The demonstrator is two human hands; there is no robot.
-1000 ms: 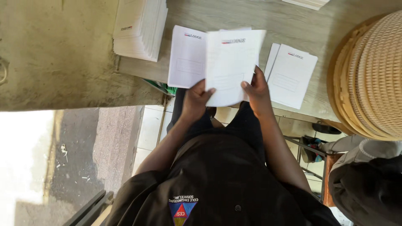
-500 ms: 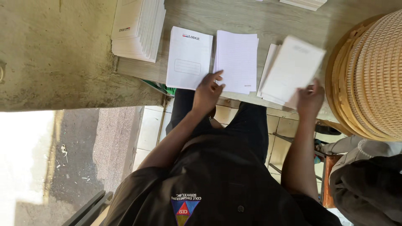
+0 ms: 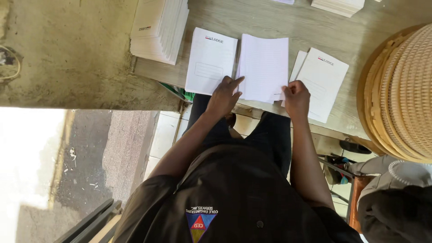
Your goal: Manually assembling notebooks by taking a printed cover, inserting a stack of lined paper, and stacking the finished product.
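- Head view: the left hand (image 3: 223, 96) rests flat, fingers spread, on the lined paper stack (image 3: 264, 67) in the middle of the wooden table (image 3: 288, 22).
- The right hand (image 3: 296, 95) pinches the stack's near corner, fingers curled together.
- A white cover (image 3: 211, 60) lies just left; more covers (image 3: 321, 83) lie right.
- One stack looks gathered; many sheets (image 3: 158, 29) wait.
- The woven basket (image 3: 402, 96): I cannot tell what is inside.

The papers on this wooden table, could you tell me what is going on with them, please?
A person in a dark shirt stands at the wooden table with both hands on a stack of lined sheets. The left hand rests on the stack's lower left corner, and the right hand pinches its lower right corner. A white booklet cover lies left of it, more white covers to its right, and a tall paper pile at the table's left end.
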